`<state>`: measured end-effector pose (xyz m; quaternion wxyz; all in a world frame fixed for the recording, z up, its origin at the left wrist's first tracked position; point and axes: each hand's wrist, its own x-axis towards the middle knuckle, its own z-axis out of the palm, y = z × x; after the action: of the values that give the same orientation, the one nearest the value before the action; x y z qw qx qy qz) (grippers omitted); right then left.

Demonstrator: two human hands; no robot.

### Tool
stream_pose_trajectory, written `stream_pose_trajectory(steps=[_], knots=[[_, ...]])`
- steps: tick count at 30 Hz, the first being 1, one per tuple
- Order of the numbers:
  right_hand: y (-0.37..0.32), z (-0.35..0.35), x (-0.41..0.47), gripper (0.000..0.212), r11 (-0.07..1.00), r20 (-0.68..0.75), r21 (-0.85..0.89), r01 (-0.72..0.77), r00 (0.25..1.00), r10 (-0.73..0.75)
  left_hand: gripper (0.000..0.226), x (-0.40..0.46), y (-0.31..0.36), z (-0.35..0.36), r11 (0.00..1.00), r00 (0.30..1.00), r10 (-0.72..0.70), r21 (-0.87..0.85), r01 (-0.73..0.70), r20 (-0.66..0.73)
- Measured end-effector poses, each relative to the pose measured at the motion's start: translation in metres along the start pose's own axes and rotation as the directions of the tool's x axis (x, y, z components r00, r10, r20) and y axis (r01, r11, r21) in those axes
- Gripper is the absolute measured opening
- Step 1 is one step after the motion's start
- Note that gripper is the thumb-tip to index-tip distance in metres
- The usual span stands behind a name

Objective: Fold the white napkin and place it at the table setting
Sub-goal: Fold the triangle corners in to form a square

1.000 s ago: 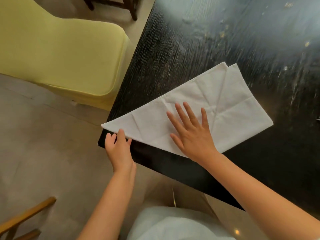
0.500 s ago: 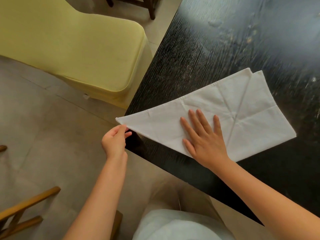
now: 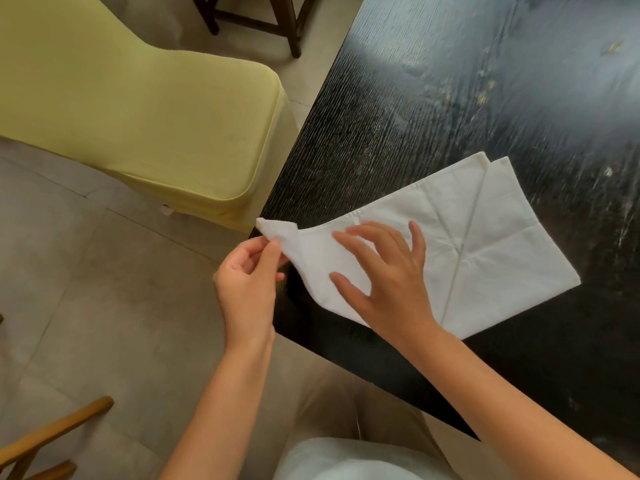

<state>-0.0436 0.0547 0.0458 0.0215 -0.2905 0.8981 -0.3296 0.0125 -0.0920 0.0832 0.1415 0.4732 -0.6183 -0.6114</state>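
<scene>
A white napkin lies folded into a long pointed shape on the near corner of the black table. Its right half is folded over, with creases showing. My left hand pinches the napkin's left tip between thumb and fingers and holds it lifted just off the table's corner. My right hand hovers over the napkin's middle, fingers spread and arched, fingertips touching the cloth.
A yellow covered chair stands left of the table corner. Dark wooden chair legs are at the top. A light wooden chair frame shows at the bottom left. Grey floor tiles lie below; my lap is at the bottom.
My left hand has closed on the napkin's left tip and raised it, curling the point. My right hand has lifted from flat to arched fingertips.
</scene>
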Motion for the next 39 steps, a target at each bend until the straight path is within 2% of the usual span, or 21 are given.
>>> stream_pose_trajectory(steps=[2, 6, 10, 14, 17, 21, 25, 28, 31, 33, 35, 37, 39], knots=[[-0.013, -0.007, 0.012, 0.034, 0.996, -0.095, 0.087, -0.012, 0.995, 0.02, 0.016, -0.012, 0.009, 0.019, 0.999, 0.993, 0.049, -0.007, -0.049, 0.105], [-0.01, -0.023, 0.022, 0.02, 0.975, -0.142, 0.182, -0.124, 0.978, 0.151, 0.021, -0.028, 0.021, 0.044, 0.992, 0.95, 0.123, -0.02, -0.122, 0.287], [0.008, -0.035, 0.025, 0.013, 0.922, -0.208, 0.352, -0.158, 0.948, 0.242, 0.03, -0.034, 0.027, 0.06, 0.994, 0.883, 0.111, -0.036, -0.106, 0.457], [0.043, -0.05, 0.035, 0.007, 0.827, -0.179, 0.445, -0.345, 0.87, 0.46, 0.028, -0.031, 0.026, 0.073, 0.979, 0.861, 0.166, 0.025, -0.203, 0.48], [0.079, -0.059, 0.047, 0.007, 0.767, -0.138, 0.368, -0.526, 0.785, 0.604, 0.025, -0.021, 0.019, 0.077, 0.921, 0.84, 0.268, 0.13, -0.367, 0.472], [0.115, -0.059, 0.058, 0.013, 0.757, -0.14, 0.153, -0.635, 0.744, 0.653, 0.035, -0.011, -0.002, 0.085, 0.749, 0.775, 0.374, 0.327, -0.577, 0.51], [0.134, -0.057, 0.065, 0.011, 0.767, -0.141, 0.033, -0.641, 0.756, 0.639, 0.046, -0.006, -0.025, 0.098, 0.428, 0.616, 0.427, 0.452, -0.783, 0.662], [0.141, -0.057, 0.067, 0.011, 0.786, -0.169, -0.008, -0.618, 0.776, 0.608, 0.051, -0.003, -0.037, 0.107, 0.249, 0.551, 0.394, 0.492, -0.834, 0.735], [0.144, -0.056, 0.071, 0.012, 0.808, -0.178, -0.072, -0.585, 0.805, 0.566, 0.054, 0.001, -0.044, 0.114, 0.147, 0.526, 0.339, 0.508, -0.848, 0.78], [0.148, -0.056, 0.073, 0.012, 0.821, -0.215, -0.185, -0.541, 0.837, 0.503, 0.056, 0.002, -0.048, 0.118, 0.102, 0.525, 0.315, 0.522, -0.847, 0.79], [0.151, -0.055, 0.072, 0.028, 0.833, -0.244, -0.303, -0.462, 0.883, 0.401, 0.058, 0.003, -0.051, 0.12, 0.069, 0.523, 0.313, 0.53, -0.845, 0.793], [0.155, -0.054, 0.07, 0.053, 0.86, -0.133, -0.413, -0.299, 0.954, 0.268, 0.058, 0.005, -0.052, 0.127, 0.019, 0.49, 0.323, 0.512, -0.859, 0.81], [0.162, -0.05, 0.068, 0.057, 0.864, 0.069, -0.487, -0.129, 0.98, 0.185, 0.058, 0.011, -0.049, 0.142, -0.066, 0.439, 0.31, 0.48, -0.875, 0.843]])
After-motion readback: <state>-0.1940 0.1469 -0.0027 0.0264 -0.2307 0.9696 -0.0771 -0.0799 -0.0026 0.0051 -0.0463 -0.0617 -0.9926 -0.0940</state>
